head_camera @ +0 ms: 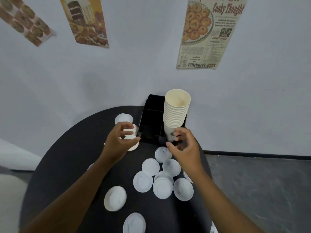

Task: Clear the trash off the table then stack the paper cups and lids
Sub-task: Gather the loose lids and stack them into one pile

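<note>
Pale wall is seen behind a round black table [67, 165], with food posters [208, 32] stuck high up. No trash can be made out on the table, so that part looks done, and the stacking step seems to be in hand.

On the left side, a small pile of lids [133, 132] is held by the left hand [117, 142]. Its fingers are curled over the top of the pile, and the thumb is pressed to the side. One more lid [123, 118] lies just behind it.

Next comes a black holder [151, 115] at the back of the table. A tall stack of cups [175, 113] stands in its right part.

The right hand [184, 148] is held just in front of the bottom cup. Its fingers are loosely bent, and nothing seems to be gripped.

Many loose lids [161, 182] are spread over the near half of the table. They likely need to be picked up one by one and set on the pile, lined up flat so it does not slip.
</note>
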`<state>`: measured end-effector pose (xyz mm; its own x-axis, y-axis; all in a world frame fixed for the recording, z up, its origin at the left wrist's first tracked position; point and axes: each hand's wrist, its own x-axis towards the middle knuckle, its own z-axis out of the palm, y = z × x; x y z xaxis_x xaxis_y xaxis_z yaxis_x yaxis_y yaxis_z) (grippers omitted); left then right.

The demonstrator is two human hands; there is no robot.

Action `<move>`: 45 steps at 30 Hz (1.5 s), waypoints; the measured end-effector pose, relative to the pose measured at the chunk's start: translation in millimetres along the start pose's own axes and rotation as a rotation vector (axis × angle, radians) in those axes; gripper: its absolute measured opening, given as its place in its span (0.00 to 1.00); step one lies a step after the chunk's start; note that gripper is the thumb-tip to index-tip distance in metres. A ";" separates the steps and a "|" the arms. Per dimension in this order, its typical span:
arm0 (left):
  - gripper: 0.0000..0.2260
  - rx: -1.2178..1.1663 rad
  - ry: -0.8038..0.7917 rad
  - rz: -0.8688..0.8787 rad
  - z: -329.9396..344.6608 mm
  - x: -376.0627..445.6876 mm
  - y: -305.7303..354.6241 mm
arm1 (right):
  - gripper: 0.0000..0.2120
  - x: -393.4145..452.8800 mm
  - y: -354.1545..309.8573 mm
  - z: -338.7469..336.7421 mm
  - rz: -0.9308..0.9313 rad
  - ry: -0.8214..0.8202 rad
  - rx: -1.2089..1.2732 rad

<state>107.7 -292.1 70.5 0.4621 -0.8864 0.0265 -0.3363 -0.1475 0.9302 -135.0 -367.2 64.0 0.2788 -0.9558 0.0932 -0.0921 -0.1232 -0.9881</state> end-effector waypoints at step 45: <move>0.35 0.336 -0.137 -0.027 -84.7 49.6 -206.4 | 0.12 -33.3 101.0 205.0 -0.194 -0.261 -0.586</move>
<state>269.5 -268.5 -89.1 0.3678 -0.9275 -0.0665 -0.5870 -0.2870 0.7570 42.4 -293.1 -64.0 0.5582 -0.8146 0.1573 -0.4999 -0.4816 -0.7198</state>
